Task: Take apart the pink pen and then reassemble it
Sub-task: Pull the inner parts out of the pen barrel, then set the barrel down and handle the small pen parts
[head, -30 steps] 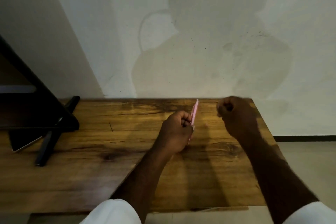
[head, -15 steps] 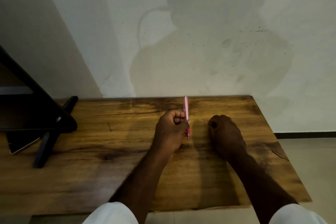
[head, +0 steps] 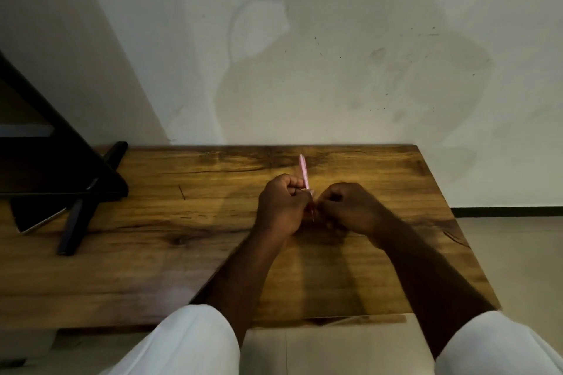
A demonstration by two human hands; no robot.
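Note:
The pink pen [head: 304,172] stands nearly upright over the middle of the wooden table [head: 170,231], its upper end pointing toward the wall. My left hand [head: 281,205] is closed around the pen's middle. My right hand [head: 344,207] has its fingers curled against the pen's lower end, right beside the left hand. The lower tip of the pen shows dimly between the two hands; whether the right fingers hold a separate part I cannot tell.
A black stand [head: 76,192] with angled legs sits at the table's left end, with a flat dark device [head: 36,219] lying under it. The wall runs along the table's far edge. The table's right edge drops to a tiled floor [head: 511,253].
My right hand moved left from the table's right side and closed in on the pen's lower end. My left hand kept hold of the pen, which tilted a little to the left at the top.

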